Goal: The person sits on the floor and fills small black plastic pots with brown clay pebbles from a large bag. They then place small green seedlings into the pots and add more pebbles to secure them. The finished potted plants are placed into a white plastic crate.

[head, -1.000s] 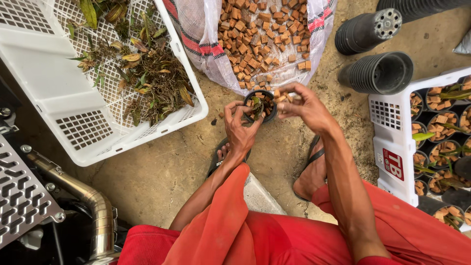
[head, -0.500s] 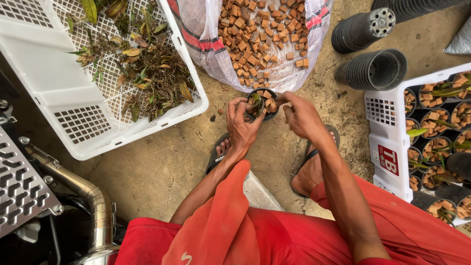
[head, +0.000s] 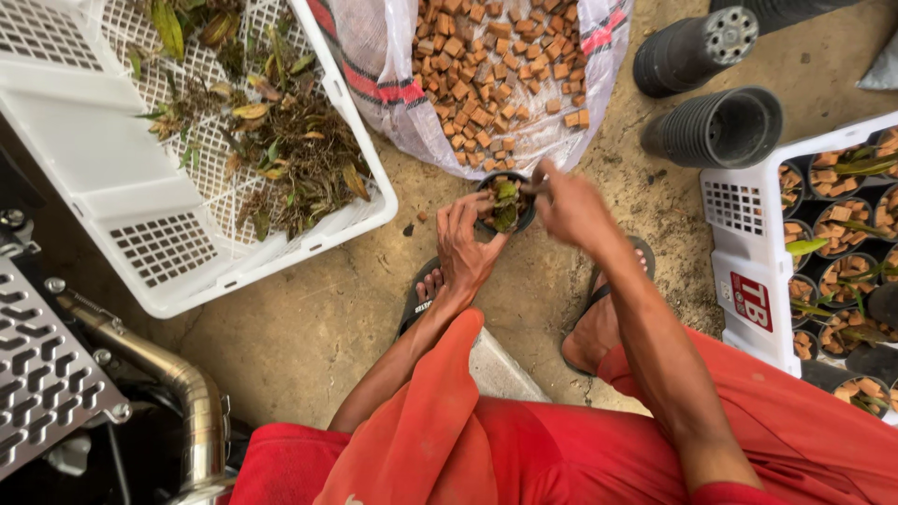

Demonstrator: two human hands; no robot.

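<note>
I see my left hand (head: 465,245) curled around a small black pot (head: 506,203), its fingers (head: 465,210) gripping the pot's near side and holding it above the bare ground, just below the open mouth of the sack of brick chips (head: 486,70). The pot holds a small green plant (head: 506,198) with brown chips packed around it. My right hand (head: 572,208) sits at the pot's right rim, blurred, its fingers bunched at the rim; I cannot tell whether they pinch anything. To the left of the pot lies a white plastic crate (head: 140,187) tipped at an angle, with a heap of loose plants and dry leaves (head: 271,140) in it. To the right of the pot stands another white crate (head: 748,234), filled with black pots already packed with chips and plants. Above that crate, up and right of the pot, lie two stacks of empty black pots (head: 716,126) on their sides. Below the pot are my feet in sandals (head: 418,295) and my red clothing.
</note>
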